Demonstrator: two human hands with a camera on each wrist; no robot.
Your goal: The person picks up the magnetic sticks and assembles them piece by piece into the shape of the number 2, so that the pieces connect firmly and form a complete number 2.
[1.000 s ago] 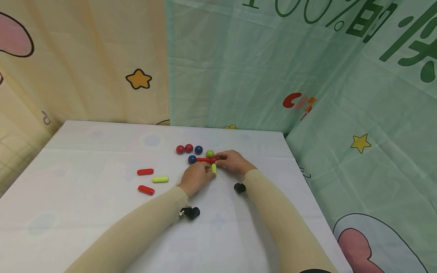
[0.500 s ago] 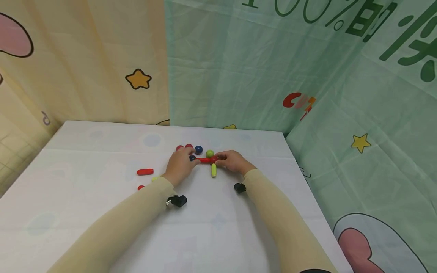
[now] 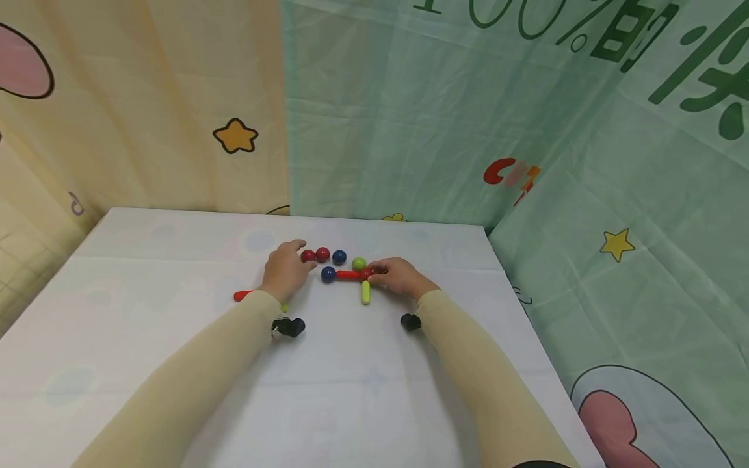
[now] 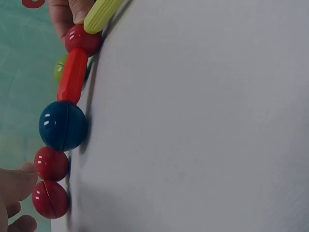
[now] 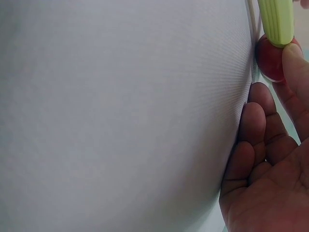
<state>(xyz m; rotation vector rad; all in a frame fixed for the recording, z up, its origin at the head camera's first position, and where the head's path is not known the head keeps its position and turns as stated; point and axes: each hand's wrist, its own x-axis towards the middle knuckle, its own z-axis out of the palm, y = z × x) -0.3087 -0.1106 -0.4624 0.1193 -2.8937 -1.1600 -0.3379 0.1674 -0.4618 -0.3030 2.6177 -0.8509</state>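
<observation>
My right hand [image 3: 398, 276] pinches a red ball [image 5: 270, 59] between thumb and fingers. From that ball a red stick [image 3: 348, 275] runs left to a blue ball [image 4: 63, 125], and a yellow-green stick [image 3: 365, 292] points toward me. A green ball [image 3: 359, 263] sits just behind the held one. My left hand [image 3: 283, 270] is at the left red ball [image 3: 307, 255], thumb and forefinger spread apart on either side of it. Beside that ball stand a second red ball [image 3: 322, 254] and another blue ball [image 3: 339, 257].
A loose red stick [image 3: 241, 296] and a yellow-green stick [image 3: 284, 307] lie left of centre, partly covered by my left arm. White cloth covers the table [image 3: 146, 364]. Printed curtains [image 3: 380, 130] hang behind it and along the right side.
My left hand has let go of the yellow-green stick, passed over the near blue ball and moved left to the red balls. My right hand has stayed in place on its red ball.
</observation>
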